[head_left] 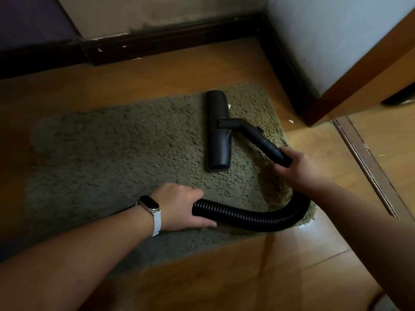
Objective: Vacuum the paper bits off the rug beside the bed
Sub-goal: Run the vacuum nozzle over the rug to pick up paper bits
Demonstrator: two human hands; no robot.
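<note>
Rug point(134, 153) largely clean. Floor head point(219, 131) flat on its right part, one paper bit point(229, 106) at its edge (more scraps point(303, 226) by the near corner). Fingers of left hand point(179, 205) curl round hose point(247, 215); right hand point(298, 167) grips wand point(265, 142). Nearly finished, I judge.

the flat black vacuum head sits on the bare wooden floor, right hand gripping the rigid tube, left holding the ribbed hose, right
Not quite: the head view shows the flat black vacuum head on the shaggy green rug, not bare floor. The right hand does grip the rigid black tube, the left hand the ribbed black hose.
</note>
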